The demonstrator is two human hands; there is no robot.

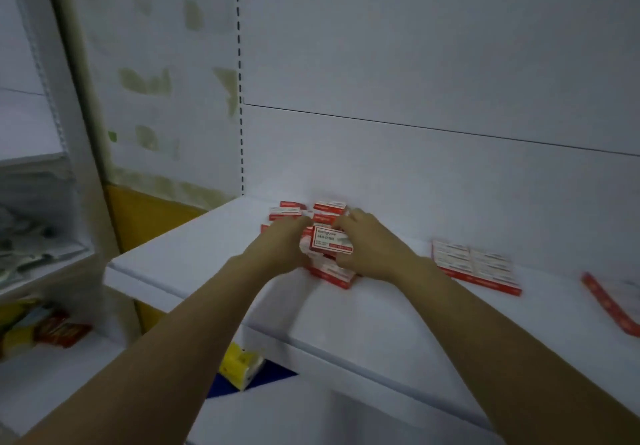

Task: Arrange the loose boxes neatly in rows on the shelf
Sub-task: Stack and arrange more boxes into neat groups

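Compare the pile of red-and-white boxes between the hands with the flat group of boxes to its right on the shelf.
The pile is jumbled, with boxes stacked and skewed; the flat group lies in one tidy layer with edges aligned. The left hand and right hand hold the pile from either side; the flat group lies untouched. Both are red-and-white boxes on the same white shelf.

One view only: head cam, wide-angle, above front edge of shelf (pixel 346 313). Faces fwd & down toward back panel (pixel 415 64). Close in; left hand (pixel 284 244) & right hand (pixel 374 250) meet mid-frame at boxes (pixel 332 238). Horizon tilted.
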